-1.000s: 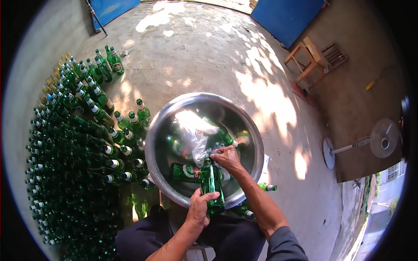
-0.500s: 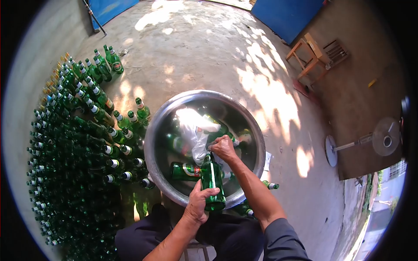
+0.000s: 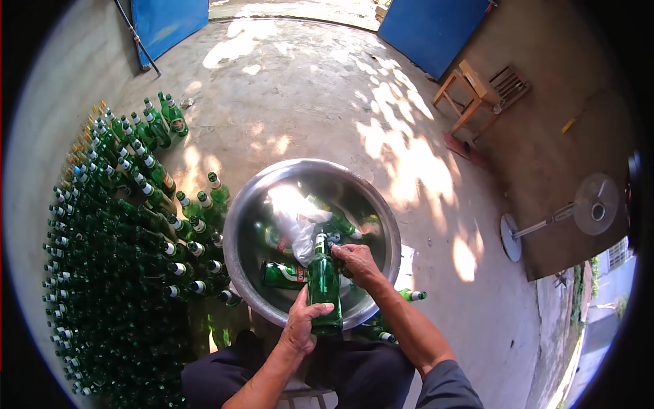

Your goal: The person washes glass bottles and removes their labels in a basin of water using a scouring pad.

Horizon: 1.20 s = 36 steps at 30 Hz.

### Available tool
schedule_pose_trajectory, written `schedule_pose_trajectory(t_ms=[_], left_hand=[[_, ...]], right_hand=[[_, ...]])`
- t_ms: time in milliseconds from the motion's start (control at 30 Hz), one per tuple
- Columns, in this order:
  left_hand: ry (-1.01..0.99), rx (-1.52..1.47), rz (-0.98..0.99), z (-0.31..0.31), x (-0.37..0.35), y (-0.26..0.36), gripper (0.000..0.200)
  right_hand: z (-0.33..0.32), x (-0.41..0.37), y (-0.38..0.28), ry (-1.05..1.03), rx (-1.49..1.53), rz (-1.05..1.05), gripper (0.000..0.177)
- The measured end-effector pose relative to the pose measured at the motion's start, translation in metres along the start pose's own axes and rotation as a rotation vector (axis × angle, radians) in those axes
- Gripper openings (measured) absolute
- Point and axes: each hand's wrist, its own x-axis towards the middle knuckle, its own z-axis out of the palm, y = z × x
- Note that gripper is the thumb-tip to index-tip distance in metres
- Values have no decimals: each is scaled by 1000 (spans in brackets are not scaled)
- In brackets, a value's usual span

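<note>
My left hand (image 3: pixel 300 320) is wrapped round the lower part of a green glass beer bottle (image 3: pixel 323 286), which it holds tilted over the near side of a wide metal basin (image 3: pixel 235 273), neck pointing away from me. Just right of the bottle's neck and shoulder is my right hand (image 3: pixel 357 264), its fingers curled closed; what is in them, if anything, is hidden. Inside the basin lie a green bottle with a red and white label (image 3: pixel 279 275), another bottle (image 3: pixel 344 225) farther back, and a crumpled white cloth or bag (image 3: pixel 293 228).
Many green bottles (image 3: pixel 129 252) stand crowded on the floor at left. More bottles (image 3: pixel 412 295) lie right of the basin. At right are a pedestal fan (image 3: pixel 545 223) and a wooden chair (image 3: pixel 470 92). Blue doors (image 3: pixel 429 34) stand at the far opening.
My right hand has shifted from the bottle's mouth to beside its neck and shoulder, so the neck now shows. My left hand keeps its hold low on the bottle. The view has tilted up slightly.
</note>
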Motion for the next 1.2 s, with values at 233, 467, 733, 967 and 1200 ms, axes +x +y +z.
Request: schedule_pose_trajectory(t_ms=[233, 467, 733, 967, 1200], left_hand=[[-122, 17, -21, -2, -25, -3, 59], [-196, -75, -109, -15, -77, -4, 63], [-42, 51, -136, -42, -114, -19, 65], [-10, 96, -153, -64, -104, -36, 56], [78, 54, -189, -44, -107, -23, 42]], right_hand=[[-5, -9, 7, -82, 307, -10, 31], [6, -38, 6, -172, 369, 37, 31], [25, -64, 11, -301, 171, 85, 32], [44, -75, 9, -336, 175, 60, 29], [57, -83, -4, -195, -80, -129, 30]])
